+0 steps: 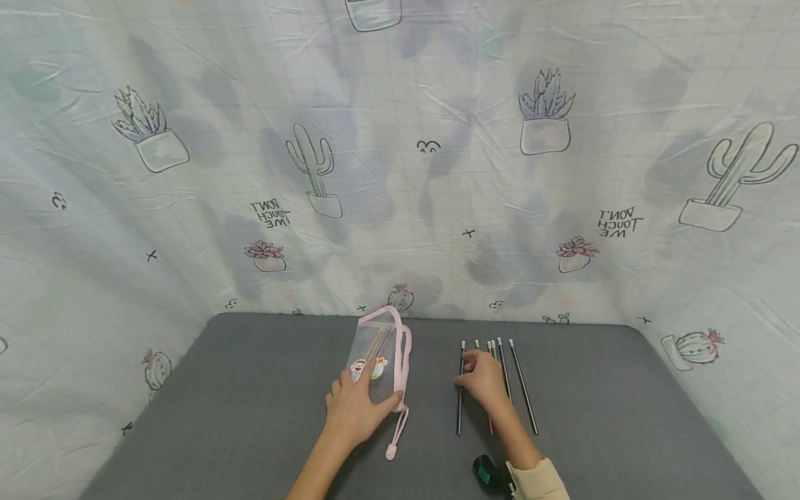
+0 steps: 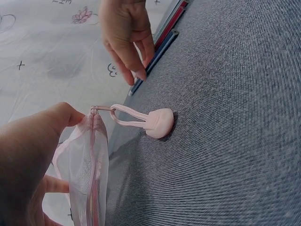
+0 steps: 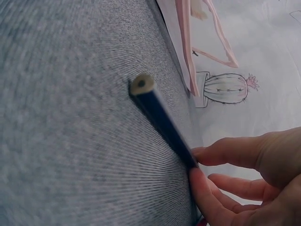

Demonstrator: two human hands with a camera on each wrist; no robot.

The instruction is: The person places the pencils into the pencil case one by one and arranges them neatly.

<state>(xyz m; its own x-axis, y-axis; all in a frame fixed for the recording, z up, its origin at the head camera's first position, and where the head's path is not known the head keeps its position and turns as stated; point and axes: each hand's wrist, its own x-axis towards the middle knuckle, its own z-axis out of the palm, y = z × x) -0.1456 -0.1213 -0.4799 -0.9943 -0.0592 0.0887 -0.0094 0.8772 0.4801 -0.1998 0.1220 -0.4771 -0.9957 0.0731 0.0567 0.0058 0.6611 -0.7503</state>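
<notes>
My left hand (image 1: 356, 411) rests on a clear mesh pencil case (image 1: 378, 343) with pink trim, fingers spread across it. In the left wrist view its thumb touches the corner by the zipper end. Some pencils show through the mesh. A pink zipper pull (image 2: 160, 123) hangs off the near end onto the table. To the right, my right hand (image 1: 484, 380) pinches a dark pencil (image 3: 162, 122) between thumb and finger. This pencil lies leftmost in a row, its flat unsharpened end towards me. Beside and partly under that hand lie several other pencils (image 1: 523, 385).
A grey cloth-covered table (image 1: 262, 396) lies under everything. Behind it hangs a pale curtain (image 1: 462, 173) printed with cacti. A black device with a green patch (image 1: 487, 473) sits at the right wrist, beside a cream sleeve (image 1: 539, 480).
</notes>
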